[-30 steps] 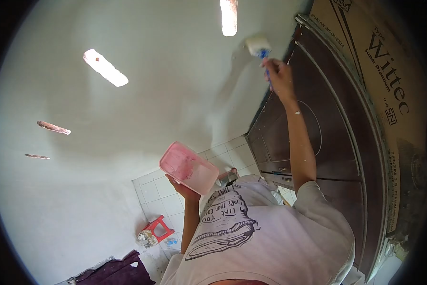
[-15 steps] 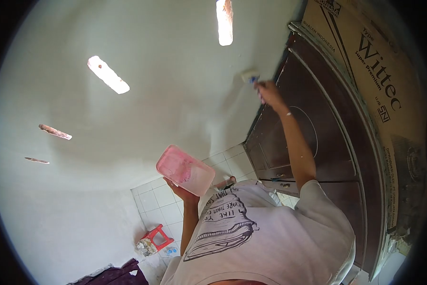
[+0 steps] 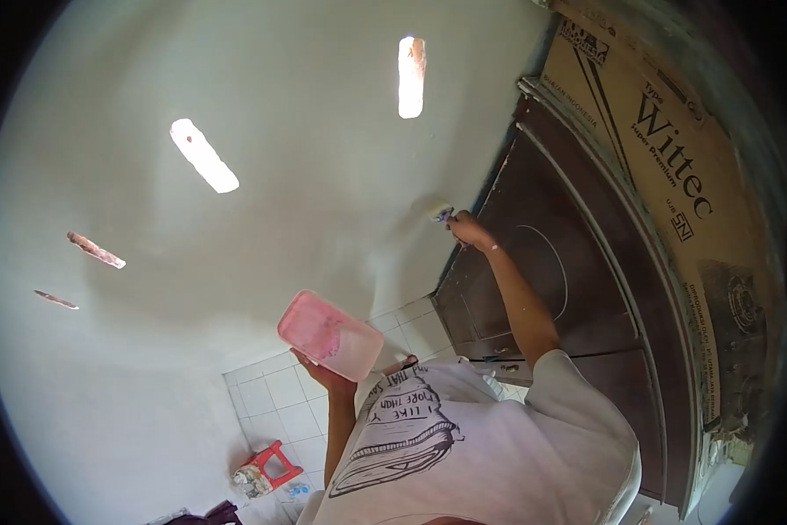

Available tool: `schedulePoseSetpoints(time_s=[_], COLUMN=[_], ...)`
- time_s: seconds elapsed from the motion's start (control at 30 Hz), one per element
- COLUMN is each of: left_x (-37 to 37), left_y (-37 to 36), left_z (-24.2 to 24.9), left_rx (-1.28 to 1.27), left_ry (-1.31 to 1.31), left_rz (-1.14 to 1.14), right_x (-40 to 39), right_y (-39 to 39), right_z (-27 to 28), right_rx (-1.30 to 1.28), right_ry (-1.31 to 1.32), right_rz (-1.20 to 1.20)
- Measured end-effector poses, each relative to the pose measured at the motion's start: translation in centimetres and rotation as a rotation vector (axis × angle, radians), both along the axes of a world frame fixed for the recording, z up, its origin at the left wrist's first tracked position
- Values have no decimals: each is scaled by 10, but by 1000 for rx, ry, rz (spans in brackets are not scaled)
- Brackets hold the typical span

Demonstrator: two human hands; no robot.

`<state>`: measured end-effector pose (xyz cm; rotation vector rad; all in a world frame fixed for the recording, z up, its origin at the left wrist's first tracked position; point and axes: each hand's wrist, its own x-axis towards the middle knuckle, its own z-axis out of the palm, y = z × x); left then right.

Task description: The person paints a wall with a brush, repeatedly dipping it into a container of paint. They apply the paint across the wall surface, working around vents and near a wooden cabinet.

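Observation:
A paintbrush (image 3: 440,212) with pale bristles lies against the grey-white wall (image 3: 306,140), close to the edge of a dark brown wooden cabinet (image 3: 577,254). My right hand (image 3: 470,231), arm stretched out, has its fingers wrapped round the handle. Lower down, in front of my white printed shirt (image 3: 490,437), a pink plastic tub (image 3: 351,348) is tilted, with pink smears and whitish paint inside. My left hand (image 3: 323,372) supports it from below and the side; most of its fingers are hidden behind the tub.
Sunlit slots (image 3: 203,156) pierce the wall. A large cardboard sheet (image 3: 674,149) covers the upper right, above the cabinet. A red plastic stool (image 3: 280,465) stands at lower left near white tiles (image 3: 273,395). Dark cloth (image 3: 205,514) lies at the bottom edge.
My right hand has brought the brush lower along the wall, beside the cabinet edge. The whole view has shifted slightly; the tub stays in my left hand.

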<state>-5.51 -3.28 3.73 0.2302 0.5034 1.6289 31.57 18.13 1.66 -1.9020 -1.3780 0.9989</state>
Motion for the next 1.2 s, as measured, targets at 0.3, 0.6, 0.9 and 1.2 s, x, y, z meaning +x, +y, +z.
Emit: schedulePoseSetpoints(time_s=[0.3,0.6,0.9,1.2], left_x=[-1,-1,-1,-3], left_y=[5,3,-4,-7], left_z=[3,4,3,-6], left_rx=[-58,-56,-49,-56], left_ry=[17,59,44,35], left_rz=[-32,-16,-34,7], right_x=[-29,-24,-73,-59], right_y=[-28,-5,-21,-16], right_z=[218,34,194,72], right_rx=[442,45,737,-16], right_ry=[222,-57,95,-44], right_rz=[-38,-62,-72,91])
